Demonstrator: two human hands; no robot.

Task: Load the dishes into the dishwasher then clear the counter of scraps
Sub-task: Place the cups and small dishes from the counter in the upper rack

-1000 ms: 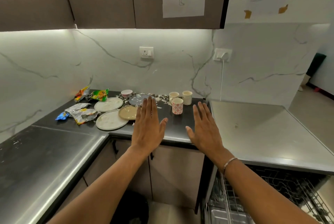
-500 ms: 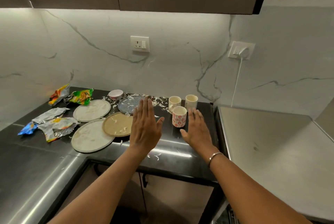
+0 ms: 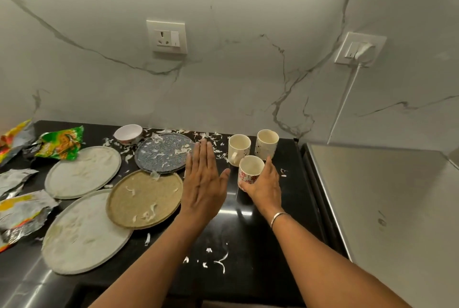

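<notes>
On the black counter (image 3: 248,245) stand three cups. My right hand (image 3: 264,183) wraps round the nearest one, a red-flowered cup (image 3: 249,171). Behind it are a white cup with a handle (image 3: 238,148) and a speckled cup (image 3: 267,143). My left hand (image 3: 205,181) hovers flat with straight fingers beside the tan plate (image 3: 145,198), holding nothing. A blue speckled plate (image 3: 164,152), two pale grey plates (image 3: 83,171) (image 3: 84,233) and a small bowl (image 3: 128,133) lie to the left. White scraps (image 3: 218,261) are scattered over the counter and plates.
Crumpled snack wrappers (image 3: 58,144) (image 3: 22,210) lie at the left edge. A steel worktop (image 3: 397,208) adjoins on the right. On the marble wall are a socket (image 3: 167,36) and a plugged-in socket (image 3: 359,49) with a white cable hanging down.
The view has closed in on the counter. My right hand has moved forward and taken hold of the red-flowered cup; my left hand stays flat and open.
</notes>
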